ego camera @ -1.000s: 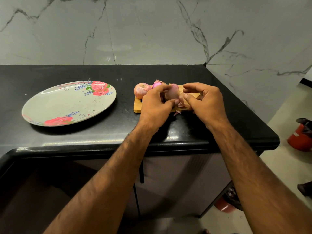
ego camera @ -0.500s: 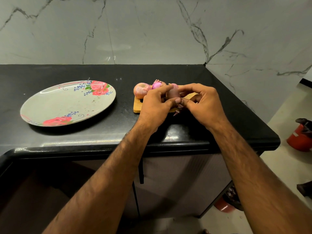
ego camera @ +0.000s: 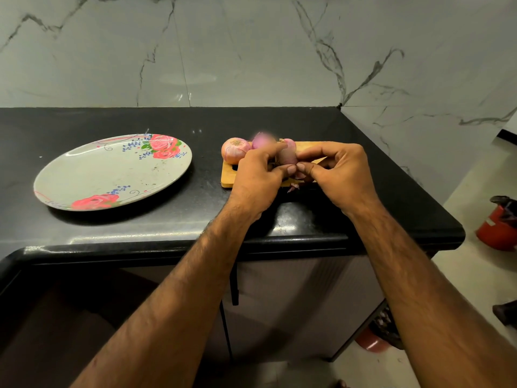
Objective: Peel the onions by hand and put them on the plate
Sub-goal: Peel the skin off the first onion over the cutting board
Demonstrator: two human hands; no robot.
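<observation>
1. Fingers (ego camera: 289, 170): the left hand (ego camera: 257, 177) has its fingers curled round the onion (ego camera: 288, 156), thumb tip at the onion's lower end. The right hand (ego camera: 344, 175) has its fingers bent into a tight pinch, thumb and forefinger meeting at that same end.
2. Content of the pinch: probably a flap of dry skin, but the fingertips hide it, so this is not confirmed.
3. Onion position: between the two hands, over the cutting board (ego camera: 228, 177), with its far end pointing away from the camera. The visible side looks smooth and pink, so I judge it partly peeled.
4. Step in hand, as judged: stripping the outer skin.
   - Grip firmly with the left hand without squeezing.
   - Draw the flap along the onion's length, not outward, so it lifts as a strip and does not tear.
   - Turn the onion in the left fingers after each strip to bring a fresh edge to the right thumb.
5. Let the waste fall on the board. One skin scrap (ego camera: 293, 187) lies at its near edge.
6. At the board's far left end sit a pale onion (ego camera: 235, 151), skin on, and just beside it a purple onion (ego camera: 261, 140), which is blurred.
7. The plate (ego camera: 112, 169) sits well to the left on the dark surface (ego camera: 167, 219) and holds no onions.
</observation>
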